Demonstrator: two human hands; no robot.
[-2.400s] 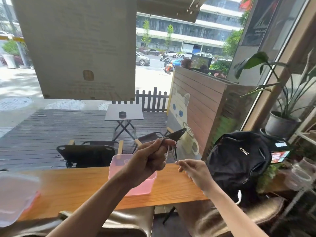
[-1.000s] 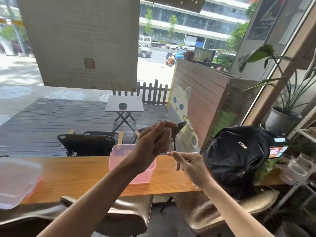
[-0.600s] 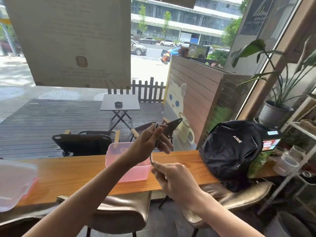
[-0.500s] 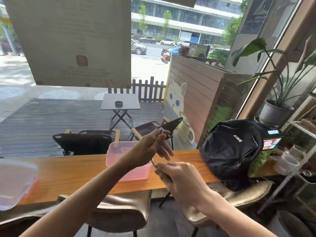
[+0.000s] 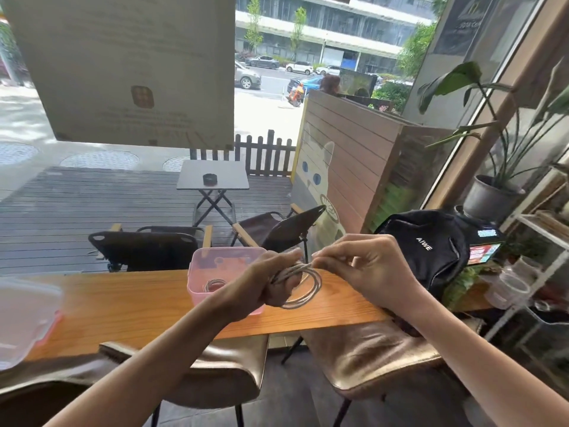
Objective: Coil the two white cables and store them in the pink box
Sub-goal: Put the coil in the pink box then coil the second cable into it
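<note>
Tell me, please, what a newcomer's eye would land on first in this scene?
Probably the two hands at centre: the left hand grips a coiled white cable while the right hand pinches its top. Just behind them, on the wooden counter, the pink box already holds another coil.

Looks like a café or small shop front facing a city street: a long wooden counter [image 5: 123, 306] set against a big window, with padded stools [image 5: 221, 374] tucked under it; outside, a wooden deck with a folding table [image 5: 212, 180], camp chairs [image 5: 144, 248] and a cat-painted fence panel [image 5: 335, 186]; potted plant [image 5: 492, 192] on shelving at right; parked cars and an office block beyond
</note>
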